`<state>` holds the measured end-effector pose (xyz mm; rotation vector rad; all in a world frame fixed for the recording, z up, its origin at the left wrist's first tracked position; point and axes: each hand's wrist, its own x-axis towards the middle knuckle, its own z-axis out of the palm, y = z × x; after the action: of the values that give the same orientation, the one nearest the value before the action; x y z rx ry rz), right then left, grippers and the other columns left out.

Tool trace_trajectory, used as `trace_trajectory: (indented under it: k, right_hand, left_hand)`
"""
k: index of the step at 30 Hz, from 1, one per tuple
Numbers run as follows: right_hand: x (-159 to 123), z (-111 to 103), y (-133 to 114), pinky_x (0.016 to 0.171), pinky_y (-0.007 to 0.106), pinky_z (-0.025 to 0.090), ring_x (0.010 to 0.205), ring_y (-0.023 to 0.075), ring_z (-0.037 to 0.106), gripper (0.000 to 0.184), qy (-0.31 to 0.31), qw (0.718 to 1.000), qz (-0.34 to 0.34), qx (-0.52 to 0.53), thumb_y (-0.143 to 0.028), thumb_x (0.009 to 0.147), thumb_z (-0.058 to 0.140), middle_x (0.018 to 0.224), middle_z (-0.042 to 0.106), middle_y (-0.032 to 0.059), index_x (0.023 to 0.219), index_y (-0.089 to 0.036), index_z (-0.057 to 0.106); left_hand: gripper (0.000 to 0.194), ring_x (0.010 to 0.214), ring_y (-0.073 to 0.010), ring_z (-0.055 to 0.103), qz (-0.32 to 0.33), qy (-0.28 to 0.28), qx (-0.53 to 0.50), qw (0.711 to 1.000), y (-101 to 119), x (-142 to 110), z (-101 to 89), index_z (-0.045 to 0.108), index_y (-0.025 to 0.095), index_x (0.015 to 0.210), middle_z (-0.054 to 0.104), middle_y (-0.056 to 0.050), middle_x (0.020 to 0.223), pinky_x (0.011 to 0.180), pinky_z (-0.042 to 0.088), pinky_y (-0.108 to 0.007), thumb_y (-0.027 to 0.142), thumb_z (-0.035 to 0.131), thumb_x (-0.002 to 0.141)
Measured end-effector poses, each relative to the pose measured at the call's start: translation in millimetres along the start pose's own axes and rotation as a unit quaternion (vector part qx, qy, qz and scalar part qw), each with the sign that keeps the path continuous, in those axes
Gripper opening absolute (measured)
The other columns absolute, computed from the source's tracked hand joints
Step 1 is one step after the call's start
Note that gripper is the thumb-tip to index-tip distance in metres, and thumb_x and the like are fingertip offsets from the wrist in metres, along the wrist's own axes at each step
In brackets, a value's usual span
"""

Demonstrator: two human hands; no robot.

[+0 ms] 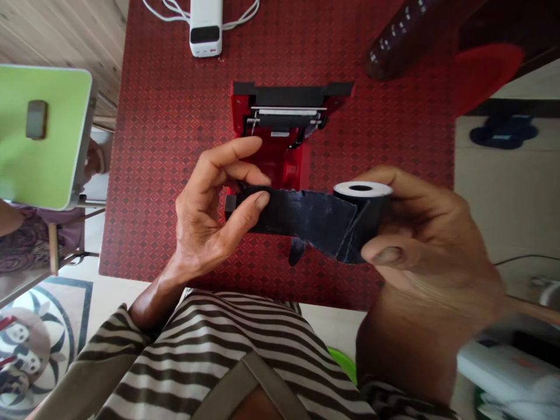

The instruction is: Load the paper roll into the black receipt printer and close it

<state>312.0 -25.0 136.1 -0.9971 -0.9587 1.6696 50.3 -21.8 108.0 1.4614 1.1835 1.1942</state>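
Note:
My right hand (420,233) is wrapped round a small paper roll (365,216) in a black wrapper, its white end and core hole facing up. A strip of the black wrapper (301,219) stretches left from the roll. My left hand (210,204) pinches the strip's free end between thumb and fingers. Both hands hover above the red patterned tablecloth (175,116). Just beyond them stands a red and black receipt printer (284,122) with its lid open and its paper bay empty.
A white device (205,26) with white cables lies at the table's far edge. A dark remote-like object (406,35) rests at the far right. A green-topped table (44,134) with a phone (36,119) stands to the left, on a floor with a patterned rug.

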Motion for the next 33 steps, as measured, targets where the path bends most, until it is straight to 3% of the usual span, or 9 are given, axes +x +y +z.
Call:
trace_trajectory:
  k: [4,8,14,19,21,25,28,33]
  right_hand:
    - [0.7,4.7,-3.9,0.064,0.013,0.065,0.068,0.0085,0.077,0.048,-0.008,1.0,0.009,-0.001,-0.054,0.069,0.132,0.089,0.091,-0.0054,0.107,-0.042,0.105]
    - [3.0,10.3,-3.0,0.064,0.016,0.066,0.066,0.0094,0.077,0.044,-0.04,0.999,0.023,0.015,-0.055,0.073,0.13,0.084,0.088,-0.0062,0.109,-0.046,0.105]
    - [0.9,25.0,13.6,0.061,0.026,0.066,0.069,0.0177,0.08,0.038,-0.084,0.991,0.05,0.094,-0.06,0.084,0.122,0.089,0.09,-0.0028,0.115,-0.046,0.106]
    - [0.2,33.0,21.6,0.068,0.029,0.07,0.062,0.0178,0.075,0.039,-0.123,0.982,0.092,0.11,-0.07,0.086,0.116,0.077,0.084,-0.0023,0.112,-0.042,0.107]
    - [-1.0,33.7,22.2,0.07,0.028,0.071,0.06,0.0172,0.074,0.037,-0.136,0.979,0.095,0.115,-0.071,0.091,0.113,0.071,0.079,-0.0039,0.116,-0.044,0.107]
    - [-6.3,33.9,21.1,0.072,0.028,0.07,0.067,0.0181,0.078,0.037,-0.114,0.98,0.118,0.108,-0.071,0.09,0.114,0.076,0.082,-0.0031,0.115,-0.044,0.107]
    - [-9.3,35.5,20.2,0.067,0.027,0.064,0.078,0.02,0.082,0.04,-0.103,0.985,0.121,0.074,-0.075,0.089,0.114,0.089,0.089,0.0005,0.11,-0.042,0.106]
    - [-6.6,41.1,23.5,0.071,0.025,0.065,0.097,0.0216,0.09,0.037,-0.092,0.986,0.126,0.066,-0.071,0.092,0.114,0.105,0.094,-0.0009,0.118,-0.047,0.107]
  left_hand:
    - [0.059,0.162,-0.0388,0.076,-0.045,-0.015,-0.084,0.995,-5.7,-1.9,-0.6,0.077,0.041,0.167,0.092,-0.003,0.134,0.146,0.058,-0.063,0.052,0.098,0.113]
    - [0.067,0.177,-0.0431,0.067,-0.059,-0.047,-0.152,0.986,-1.8,-7.0,-4.7,0.077,0.039,0.172,0.093,-0.003,0.146,0.152,0.054,-0.06,0.048,0.1,0.109]
    - [0.035,0.155,-0.0371,0.085,-0.049,-0.028,-0.135,0.989,20.1,-11.9,-17.8,0.091,0.042,0.158,0.094,-0.001,0.15,0.136,0.068,-0.046,0.046,0.086,0.123]
    - [0.05,0.154,-0.0407,0.086,0.054,-0.134,-0.093,0.985,16.7,-0.1,-36.1,0.093,0.038,0.163,0.091,-0.002,0.162,0.133,0.07,-0.049,0.052,0.096,0.115]
    - [0.049,0.156,-0.0421,0.086,0.062,-0.165,-0.081,0.981,17.0,2.7,-37.5,0.093,0.037,0.162,0.092,-0.003,0.16,0.136,0.069,-0.054,0.053,0.095,0.116]
    - [0.046,0.148,-0.0445,0.091,0.042,-0.165,-0.106,0.98,16.4,-1.0,-32.7,0.1,0.03,0.149,0.095,-0.01,0.148,0.131,0.073,-0.058,0.054,0.103,0.11]
    - [0.052,0.149,-0.0466,0.091,0.031,-0.156,-0.113,0.981,11.5,-8.0,-31.1,0.099,0.03,0.149,0.094,-0.011,0.15,0.127,0.076,-0.057,0.057,0.107,0.105]
    - [0.047,0.147,-0.0415,0.091,0.066,-0.153,-0.106,0.98,3.2,-17.5,-27.9,0.095,0.034,0.155,0.091,-0.008,0.156,0.126,0.075,-0.053,0.056,0.1,0.113]
